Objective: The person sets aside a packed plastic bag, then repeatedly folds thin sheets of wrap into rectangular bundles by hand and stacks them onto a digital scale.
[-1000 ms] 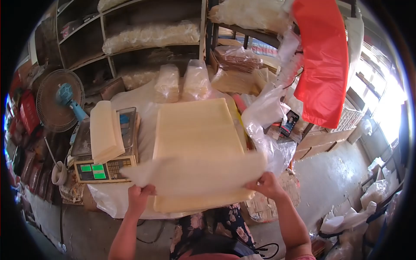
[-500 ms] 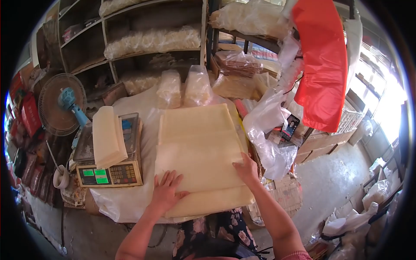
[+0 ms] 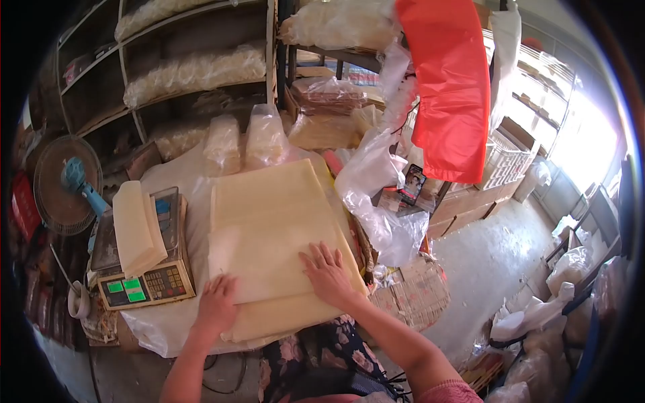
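Observation:
A stack of large, thin, pale yellow sheets lies on the plastic-covered table in front of me, with a fold or overlapping edge across its near part. My right hand rests flat on the right side of the top sheet, fingers stretched and slightly apart. At the stack's left edge lies my left hand, its fingers extended close together on the sheet's border. To the left, a folded bundle of similar sheets sits on a digital scale with a lit green display.
A fan and a white cup stand left of the scale. Plastic-wrapped bundles are behind the stack. Right of it are crumpled clear plastic, a phone and a hanging red sheet. Shelves line the back.
My right hand has moved from the stack's right edge inward onto the top sheet and flattened. My left hand has drawn back to the left edge. The view has turned right.

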`<action>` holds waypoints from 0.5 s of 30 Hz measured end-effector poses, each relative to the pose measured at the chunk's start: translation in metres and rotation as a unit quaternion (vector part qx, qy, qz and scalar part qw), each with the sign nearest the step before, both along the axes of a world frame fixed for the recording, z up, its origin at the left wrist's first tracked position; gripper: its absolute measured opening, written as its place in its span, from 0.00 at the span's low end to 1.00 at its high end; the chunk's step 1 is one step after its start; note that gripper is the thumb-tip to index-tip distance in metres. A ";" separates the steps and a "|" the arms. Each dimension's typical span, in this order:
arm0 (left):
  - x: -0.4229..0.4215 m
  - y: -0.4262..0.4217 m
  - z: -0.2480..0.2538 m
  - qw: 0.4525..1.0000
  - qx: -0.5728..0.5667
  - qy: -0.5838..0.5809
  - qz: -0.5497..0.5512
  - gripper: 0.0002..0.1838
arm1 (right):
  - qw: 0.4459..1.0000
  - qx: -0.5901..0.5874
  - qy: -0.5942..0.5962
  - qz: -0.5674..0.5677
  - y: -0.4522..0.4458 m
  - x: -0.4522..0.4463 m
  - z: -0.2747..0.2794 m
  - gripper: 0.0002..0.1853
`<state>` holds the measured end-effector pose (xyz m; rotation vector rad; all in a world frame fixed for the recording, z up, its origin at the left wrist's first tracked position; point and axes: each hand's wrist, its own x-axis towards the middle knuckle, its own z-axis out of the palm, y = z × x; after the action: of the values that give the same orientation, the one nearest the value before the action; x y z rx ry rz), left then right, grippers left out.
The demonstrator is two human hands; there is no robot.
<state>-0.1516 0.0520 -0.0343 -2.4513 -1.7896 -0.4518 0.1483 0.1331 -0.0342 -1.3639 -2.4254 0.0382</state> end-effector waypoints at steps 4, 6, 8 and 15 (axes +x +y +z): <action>-0.013 -0.015 0.034 0.999 0.033 -0.031 0.020 0.22 | 0.997 -0.046 0.030 0.047 -0.021 -0.026 0.038 0.26; 0.000 -0.025 0.059 0.998 0.058 -0.039 0.007 0.21 | 0.991 -0.037 0.075 0.103 -0.040 -0.053 0.061 0.26; 0.011 -0.025 0.069 0.995 0.084 -0.048 -0.004 0.21 | 0.984 -0.008 0.024 0.178 -0.045 -0.074 0.079 0.25; -0.026 -0.011 -0.004 0.789 0.173 -0.587 0.055 0.39 | 0.911 0.166 0.171 0.336 -0.048 -0.026 0.102 0.24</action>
<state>-0.1779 0.0412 -0.0379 -1.7835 -1.7618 -2.4095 0.1219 0.0855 0.0682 -0.3047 -2.3318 0.0317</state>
